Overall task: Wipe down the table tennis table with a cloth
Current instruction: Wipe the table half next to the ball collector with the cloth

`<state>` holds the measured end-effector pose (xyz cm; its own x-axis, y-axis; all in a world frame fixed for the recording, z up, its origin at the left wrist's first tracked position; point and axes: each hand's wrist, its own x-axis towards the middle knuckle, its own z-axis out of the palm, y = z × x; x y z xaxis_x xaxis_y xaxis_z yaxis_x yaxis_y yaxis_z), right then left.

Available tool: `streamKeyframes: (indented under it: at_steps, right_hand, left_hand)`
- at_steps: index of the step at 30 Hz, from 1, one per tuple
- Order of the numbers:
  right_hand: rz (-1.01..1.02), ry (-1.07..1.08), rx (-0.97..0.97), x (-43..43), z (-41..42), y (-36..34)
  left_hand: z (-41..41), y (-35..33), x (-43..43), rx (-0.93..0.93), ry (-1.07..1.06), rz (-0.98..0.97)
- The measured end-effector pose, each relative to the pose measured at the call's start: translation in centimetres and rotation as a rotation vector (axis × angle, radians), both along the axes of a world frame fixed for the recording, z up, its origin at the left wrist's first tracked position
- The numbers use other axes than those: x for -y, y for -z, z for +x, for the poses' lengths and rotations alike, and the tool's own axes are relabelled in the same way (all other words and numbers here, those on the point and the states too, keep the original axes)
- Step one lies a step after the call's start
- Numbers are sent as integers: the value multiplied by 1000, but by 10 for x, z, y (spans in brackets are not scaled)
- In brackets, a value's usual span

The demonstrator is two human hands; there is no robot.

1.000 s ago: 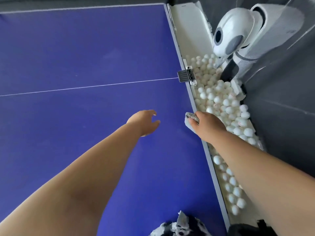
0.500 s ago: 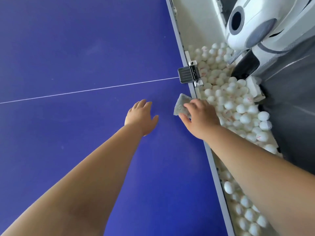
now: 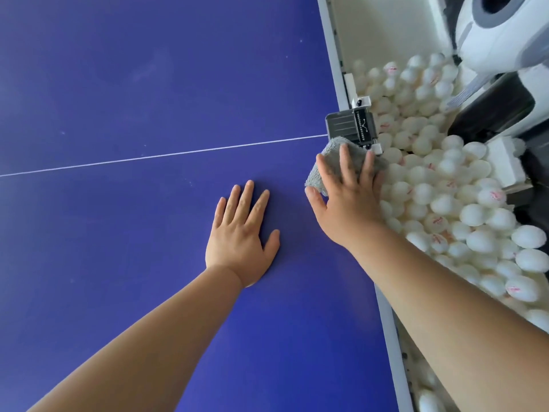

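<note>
The left hand (image 3: 240, 233) lies flat, fingers spread, on the blue surface (image 3: 148, 84). The right hand (image 3: 347, 200), fingers straight, presses the cloth (image 3: 329, 156) down at the surface's right edge, just beside a black clamp (image 3: 350, 127). White balls (image 3: 445, 179) are heaped past that edge, under a machine (image 3: 499, 37).

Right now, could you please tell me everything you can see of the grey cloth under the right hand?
The cloth is a small grey rag, fluffy like terry, bunched rather than spread flat. It lies on the blue table at its right edge, just below the white line, and seems to touch the black clamp. One corner reaches past the edge toward the white balls. The right hand presses on it with straight fingers, covering most of it.
</note>
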<state>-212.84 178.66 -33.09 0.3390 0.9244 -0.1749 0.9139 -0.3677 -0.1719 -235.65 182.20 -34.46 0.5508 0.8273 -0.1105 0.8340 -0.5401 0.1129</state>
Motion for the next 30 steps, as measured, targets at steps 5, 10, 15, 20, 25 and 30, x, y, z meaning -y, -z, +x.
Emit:
streamKeyframes:
  at_steps: [5, 10, 15, 20, 25, 30]
  right_hand:
    - [-18, -156, 58, -3, 7, 0]
    - [27, -566, -4, 65, -6, 1]
    - [6, -541, 77, 8, 27, -1]
    - [-27, -318, 95, -53, 30, -1]
    - [89, -558, 39, 28, 4, 4]
    - [67, -730, 76, 41, 21, 5]
  left_hand:
    - [0, 2, -2, -3, -6, 9]
    - [0, 2, -1, 13, -4, 22]
    - [0, -2, -1, 3, -10, 5]
    - [2, -2, -2, -6, -17, 5]
    - [0, 0, -2, 21, -15, 8]
    - [1, 1, -2, 14, -13, 18]
